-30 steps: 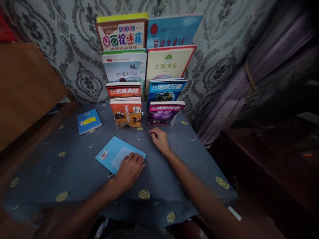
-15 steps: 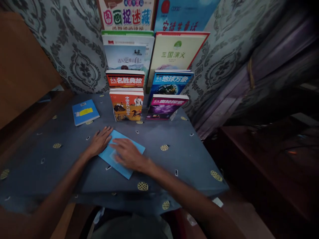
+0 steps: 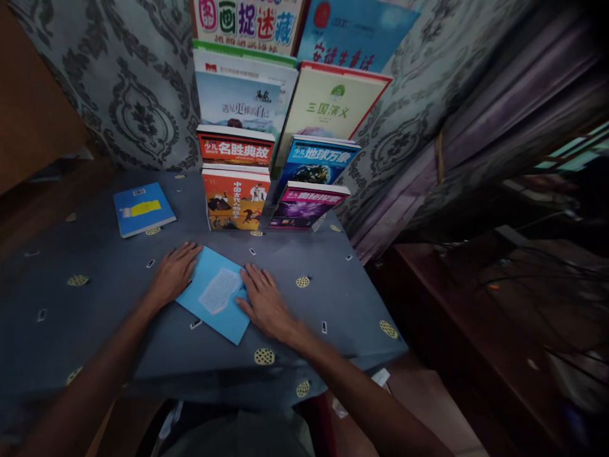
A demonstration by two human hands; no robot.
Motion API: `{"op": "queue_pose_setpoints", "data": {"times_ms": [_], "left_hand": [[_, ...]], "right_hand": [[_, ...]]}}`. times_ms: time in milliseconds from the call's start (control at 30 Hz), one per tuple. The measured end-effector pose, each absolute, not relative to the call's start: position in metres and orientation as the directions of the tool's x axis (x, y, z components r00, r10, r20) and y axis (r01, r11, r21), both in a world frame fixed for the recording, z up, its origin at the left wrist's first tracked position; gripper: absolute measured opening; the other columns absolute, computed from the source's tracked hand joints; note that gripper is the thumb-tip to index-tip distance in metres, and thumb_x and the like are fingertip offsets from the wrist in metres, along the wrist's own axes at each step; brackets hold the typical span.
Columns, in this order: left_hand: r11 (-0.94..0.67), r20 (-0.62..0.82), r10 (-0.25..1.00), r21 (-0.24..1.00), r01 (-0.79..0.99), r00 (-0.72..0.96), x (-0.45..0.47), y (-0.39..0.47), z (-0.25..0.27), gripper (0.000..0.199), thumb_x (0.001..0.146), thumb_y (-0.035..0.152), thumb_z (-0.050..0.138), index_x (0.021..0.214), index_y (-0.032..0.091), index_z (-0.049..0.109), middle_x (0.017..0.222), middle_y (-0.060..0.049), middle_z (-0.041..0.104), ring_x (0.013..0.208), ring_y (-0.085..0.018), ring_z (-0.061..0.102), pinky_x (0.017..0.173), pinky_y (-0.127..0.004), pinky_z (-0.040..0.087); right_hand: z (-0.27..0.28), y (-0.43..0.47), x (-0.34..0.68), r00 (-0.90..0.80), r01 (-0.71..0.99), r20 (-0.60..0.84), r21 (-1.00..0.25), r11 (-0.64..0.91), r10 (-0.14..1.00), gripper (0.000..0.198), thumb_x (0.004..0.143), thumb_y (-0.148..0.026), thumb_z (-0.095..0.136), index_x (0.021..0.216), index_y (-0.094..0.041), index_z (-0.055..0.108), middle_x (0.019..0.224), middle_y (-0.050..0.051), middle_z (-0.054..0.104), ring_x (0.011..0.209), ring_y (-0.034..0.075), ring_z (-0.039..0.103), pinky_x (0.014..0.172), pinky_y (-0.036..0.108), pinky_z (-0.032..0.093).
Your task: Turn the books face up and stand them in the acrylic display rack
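Observation:
A light blue book lies flat and closed on the table, turned at an angle, with a pale printed text panel on its cover. My left hand rests flat along the book's left edge, fingers stretched out. On the opposite edge, my right hand lies with its fingers spread, the fingertips touching the cover. Part of the cover's right side is hidden under the right fingers. Neither hand has its fingers wrapped round anything.
Beyond the hands stands a tiered display of books, among them an orange book and a purple one. A blue book with a yellow patch lies at the back left of the cloth-covered table. A curtain hangs to the right.
My right hand has moved from above the middle of the book to its right edge, uncovering the text panel. The left hand stays on the left edge. The view has shifted slightly.

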State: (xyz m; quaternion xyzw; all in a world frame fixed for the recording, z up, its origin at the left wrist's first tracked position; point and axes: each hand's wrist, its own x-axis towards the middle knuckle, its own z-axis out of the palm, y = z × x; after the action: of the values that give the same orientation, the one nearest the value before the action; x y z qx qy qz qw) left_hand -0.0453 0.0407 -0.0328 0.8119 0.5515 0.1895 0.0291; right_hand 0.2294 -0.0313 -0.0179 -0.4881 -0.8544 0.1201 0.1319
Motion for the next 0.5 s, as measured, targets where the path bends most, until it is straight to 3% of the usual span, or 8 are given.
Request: {"op": "queue_pose_setpoints", "data": {"times_ms": [133, 367, 500], "left_hand": [[-0.408, 0.324, 0.888, 0.233, 0.883, 0.325, -0.043, 0.039, -0.032, 0.054, 0.099, 0.035, 0.028, 0.134, 0.012, 0.062, 0.141, -0.016, 0.063, 0.135, -0.03, 0.055, 0.113, -0.052, 0.043], [-0.371, 0.311, 0.893, 0.101, 0.923, 0.325, -0.032, 0.03, -0.02, 0.053, 0.098, 0.033, 0.029, 0.13, 0.013, 0.066, 0.135, -0.017, 0.066, 0.123, -0.034, 0.063, 0.103, -0.052, 0.05], [-0.333, 0.327, 0.895, 0.036, 0.942, 0.304, -0.023, 0.019, -0.019, 0.051, 0.098, 0.03, 0.029, 0.126, 0.011, 0.067, 0.137, -0.02, 0.064, 0.123, -0.035, 0.063, 0.103, -0.055, 0.049]], "right_hand": [[-0.021, -0.047, 0.242, -0.48, 0.82, 0.091, -0.306, 0.484, 0.872, 0.072, 0.102, -0.053, 0.046, 0.157, -0.009, 0.03, 0.164, 0.023, 0.029, 0.155, 0.033, 0.023, 0.124, 0.057, 0.027], [-0.023, -0.07, 0.252, -0.566, 0.75, 0.099, -0.352, 0.561, 0.819, 0.111, 0.085, -0.073, 0.06, 0.16, -0.005, 0.016, 0.164, 0.032, 0.015, 0.156, 0.041, 0.01, 0.122, 0.062, 0.026], [-0.025, -0.087, 0.256, -0.582, 0.732, 0.092, -0.373, 0.57, 0.808, 0.123, 0.075, -0.071, 0.073, 0.162, -0.01, 0.01, 0.165, 0.032, 0.011, 0.156, 0.042, 0.007, 0.121, 0.064, 0.025]]}}
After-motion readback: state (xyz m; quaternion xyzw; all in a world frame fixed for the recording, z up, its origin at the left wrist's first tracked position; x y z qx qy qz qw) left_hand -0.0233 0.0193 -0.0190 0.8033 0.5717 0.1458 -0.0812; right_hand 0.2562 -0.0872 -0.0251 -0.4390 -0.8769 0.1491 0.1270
